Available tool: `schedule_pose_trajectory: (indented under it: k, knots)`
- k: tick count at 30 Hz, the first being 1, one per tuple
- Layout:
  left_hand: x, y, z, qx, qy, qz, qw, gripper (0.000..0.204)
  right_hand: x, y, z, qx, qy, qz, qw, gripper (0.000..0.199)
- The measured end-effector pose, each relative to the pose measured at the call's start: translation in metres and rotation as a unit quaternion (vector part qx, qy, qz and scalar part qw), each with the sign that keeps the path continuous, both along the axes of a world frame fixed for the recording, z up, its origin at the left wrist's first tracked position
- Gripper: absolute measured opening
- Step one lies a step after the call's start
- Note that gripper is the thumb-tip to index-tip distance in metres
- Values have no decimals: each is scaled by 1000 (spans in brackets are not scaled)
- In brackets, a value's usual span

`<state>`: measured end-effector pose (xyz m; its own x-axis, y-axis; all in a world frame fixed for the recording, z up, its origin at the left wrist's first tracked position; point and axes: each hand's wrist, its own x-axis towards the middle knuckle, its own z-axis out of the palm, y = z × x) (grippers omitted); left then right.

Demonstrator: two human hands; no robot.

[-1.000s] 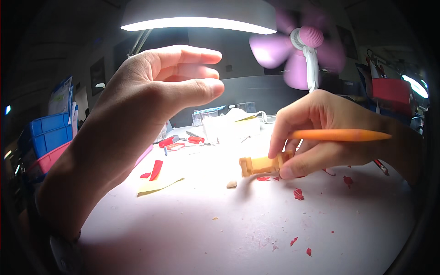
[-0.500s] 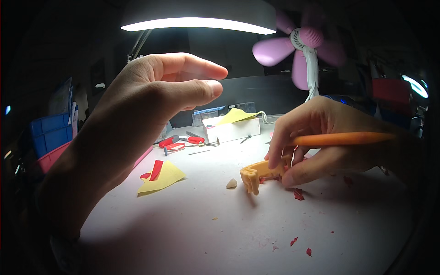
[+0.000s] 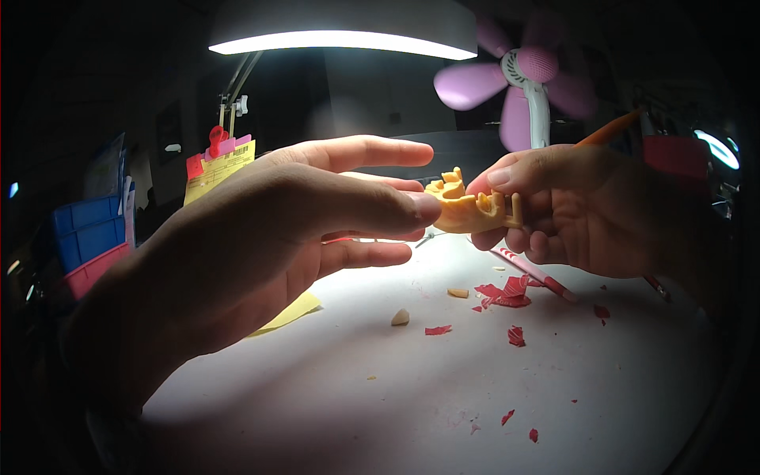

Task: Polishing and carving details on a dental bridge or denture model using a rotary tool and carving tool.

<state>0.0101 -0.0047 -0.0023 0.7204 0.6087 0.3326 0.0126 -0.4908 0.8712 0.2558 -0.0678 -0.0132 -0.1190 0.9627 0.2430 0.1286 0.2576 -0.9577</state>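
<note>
A tan dental model [image 3: 469, 217], curved and with gaps along its upper side, is held above the table between the thumb and fingers of my right hand [image 3: 590, 207]. An orange pencil-like stick [image 3: 611, 128] also rests in that hand, its end rising behind the thumb. My left hand [image 3: 305, 198] is open at the model's left end, fingers stretched out and apart. Its thumb tip overlaps the model's edge; whether it touches is hard to tell. Below lie thin red flakes [image 3: 507, 293], a pale tooth-like piece [image 3: 400, 317] and a small tan piece [image 3: 458, 293].
A lit lamp [image 3: 340, 41] hangs overhead, with a pink fan [image 3: 537, 75] behind my right hand. A pink-and-white pen [image 3: 546, 279] lies on the table [image 3: 348, 419]. Yellow paper [image 3: 289, 314] is partly under my left hand's outline. Blue bins [image 3: 89, 229] stand left.
My right hand has lifted the dental model off the table, and the orange stick now tilts upward. My left hand has moved right and down toward the model, its fingers spreading.
</note>
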Motion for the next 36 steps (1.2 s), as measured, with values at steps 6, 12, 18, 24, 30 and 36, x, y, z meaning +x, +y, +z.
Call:
schedule_pose_trajectory:
  k: [6,12,18,24,30,36]
  knots:
    - [13,-26,-12,-53,-43,47,997,58,0,-5,0,-45,106,24,993,46]
    - [11,-28,-16,-61,-32,86,994,43,5,-2,2,-122,182,108,970,43]
    - [7,-11,-11,-40,-47,-46,997,42,-12,-17,10,-116,172,18,978,43]
    - [12,-24,-17,23,-51,76,995,42,-21,-27,12,-113,174,13,978,44]
    - [11,-16,-2,113,-13,24,993,39,-13,-19,13,-120,115,48,985,49]
    - [12,-27,-9,98,7,69,993,41,-2,-10,9,-146,177,65,971,44]
